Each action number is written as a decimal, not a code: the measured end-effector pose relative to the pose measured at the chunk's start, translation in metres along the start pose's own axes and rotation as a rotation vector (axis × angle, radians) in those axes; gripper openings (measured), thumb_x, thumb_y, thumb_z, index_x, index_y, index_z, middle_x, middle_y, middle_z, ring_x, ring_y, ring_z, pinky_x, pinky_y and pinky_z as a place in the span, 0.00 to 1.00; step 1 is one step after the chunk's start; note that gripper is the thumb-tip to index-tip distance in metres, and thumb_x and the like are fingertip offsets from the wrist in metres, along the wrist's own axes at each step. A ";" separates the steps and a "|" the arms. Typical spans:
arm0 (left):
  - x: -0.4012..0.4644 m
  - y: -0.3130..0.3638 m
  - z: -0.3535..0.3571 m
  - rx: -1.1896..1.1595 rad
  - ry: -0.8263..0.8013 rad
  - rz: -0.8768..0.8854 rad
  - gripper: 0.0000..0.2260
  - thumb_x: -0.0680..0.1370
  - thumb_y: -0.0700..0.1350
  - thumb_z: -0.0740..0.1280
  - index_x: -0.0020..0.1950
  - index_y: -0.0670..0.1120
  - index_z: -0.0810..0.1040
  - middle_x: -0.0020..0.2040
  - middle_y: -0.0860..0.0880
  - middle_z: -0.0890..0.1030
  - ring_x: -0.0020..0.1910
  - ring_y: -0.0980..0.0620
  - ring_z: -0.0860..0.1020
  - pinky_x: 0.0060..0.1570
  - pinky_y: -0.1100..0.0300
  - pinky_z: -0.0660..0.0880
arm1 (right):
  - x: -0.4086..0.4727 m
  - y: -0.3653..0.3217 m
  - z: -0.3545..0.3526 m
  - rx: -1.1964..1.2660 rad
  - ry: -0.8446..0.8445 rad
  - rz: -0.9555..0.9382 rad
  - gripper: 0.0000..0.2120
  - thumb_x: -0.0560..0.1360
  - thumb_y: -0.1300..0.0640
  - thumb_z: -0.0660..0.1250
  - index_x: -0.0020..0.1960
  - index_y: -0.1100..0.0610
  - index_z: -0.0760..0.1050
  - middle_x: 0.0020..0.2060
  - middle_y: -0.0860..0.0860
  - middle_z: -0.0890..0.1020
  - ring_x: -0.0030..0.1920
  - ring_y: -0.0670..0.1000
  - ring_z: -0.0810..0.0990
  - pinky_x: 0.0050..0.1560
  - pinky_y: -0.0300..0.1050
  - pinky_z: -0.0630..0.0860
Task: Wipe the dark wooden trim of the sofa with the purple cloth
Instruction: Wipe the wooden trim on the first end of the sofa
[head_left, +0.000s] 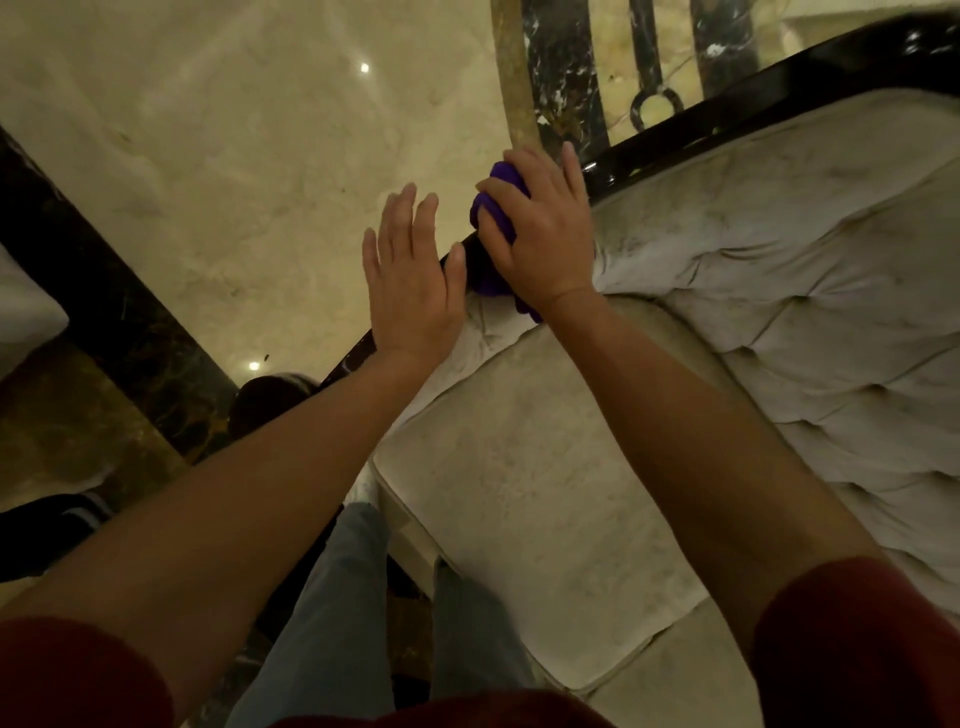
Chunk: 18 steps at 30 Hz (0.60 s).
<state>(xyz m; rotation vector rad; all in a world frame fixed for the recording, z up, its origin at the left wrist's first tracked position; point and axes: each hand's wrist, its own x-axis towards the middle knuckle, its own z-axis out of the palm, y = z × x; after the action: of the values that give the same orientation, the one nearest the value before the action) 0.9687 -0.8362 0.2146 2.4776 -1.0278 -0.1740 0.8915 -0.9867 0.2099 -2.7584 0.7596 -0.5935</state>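
The sofa's glossy dark wooden trim (727, 111) runs along the top of the tufted cream backrest and curves down past both hands. My right hand (540, 234) is shut on the bunched purple cloth (506, 179) and presses it onto the trim at the sofa's corner. Purple folds also show under the wrist. My left hand (410, 275) hovers flat and open just left of the cloth, fingers spread, holding nothing. It hides part of the trim beneath it.
The cream sofa seat cushion (524, 493) lies below my arms, with the tufted backrest (810, 312) to the right. Polished beige marble floor (234, 156) with dark inlay bands (93, 291) spreads left. My legs in blue jeans (337, 597) stand by the sofa's edge.
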 end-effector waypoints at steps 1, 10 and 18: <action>0.002 0.002 0.003 0.091 -0.023 -0.022 0.24 0.87 0.53 0.52 0.80 0.43 0.64 0.82 0.42 0.63 0.82 0.42 0.59 0.79 0.39 0.58 | 0.001 0.005 0.001 -0.011 0.002 -0.004 0.15 0.82 0.49 0.65 0.61 0.56 0.84 0.65 0.59 0.81 0.71 0.61 0.76 0.78 0.66 0.61; 0.005 0.012 0.007 0.283 -0.131 -0.048 0.24 0.86 0.55 0.49 0.76 0.45 0.71 0.77 0.42 0.71 0.80 0.39 0.63 0.78 0.38 0.58 | 0.017 0.051 -0.004 -0.082 -0.004 -0.047 0.13 0.81 0.49 0.65 0.53 0.57 0.84 0.59 0.59 0.83 0.64 0.60 0.80 0.76 0.66 0.65; 0.006 0.013 0.008 0.272 -0.136 -0.062 0.22 0.85 0.53 0.51 0.72 0.44 0.74 0.72 0.41 0.76 0.76 0.38 0.68 0.76 0.39 0.62 | 0.022 0.052 -0.002 -0.090 -0.013 0.016 0.14 0.78 0.48 0.66 0.49 0.57 0.84 0.53 0.58 0.83 0.58 0.61 0.80 0.75 0.66 0.66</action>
<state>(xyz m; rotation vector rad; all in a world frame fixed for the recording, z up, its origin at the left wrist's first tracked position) 0.9626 -0.8514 0.2135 2.7780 -1.0939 -0.2395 0.8846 -1.0423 0.2025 -2.8322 0.8243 -0.5510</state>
